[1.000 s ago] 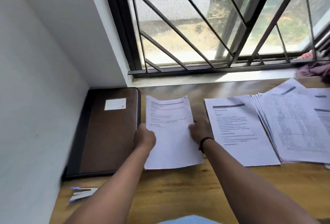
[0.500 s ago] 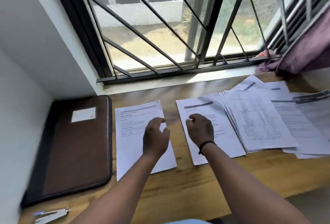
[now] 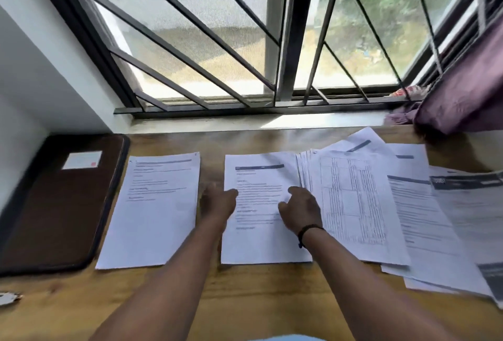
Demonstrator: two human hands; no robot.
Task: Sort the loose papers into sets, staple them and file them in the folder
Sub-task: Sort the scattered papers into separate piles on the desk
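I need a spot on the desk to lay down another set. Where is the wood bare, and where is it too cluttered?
Bare wood shows along the near edge of the desk, in front of all the sheets, and in the strip between the left sheet and the middle sheet, where the left hand hovers. The far strip under the window sill is free too. The right side is crowded: overlapping papers.

A brown wood desk [image 3: 272, 294] sits under a big window [image 3: 217, 41] with dark metal bars [image 3: 290, 30]. A purple curtain [image 3: 462, 90] hangs at the right (its end bunches on the sill). A white wall [image 3: 24, 90] stands at the left.
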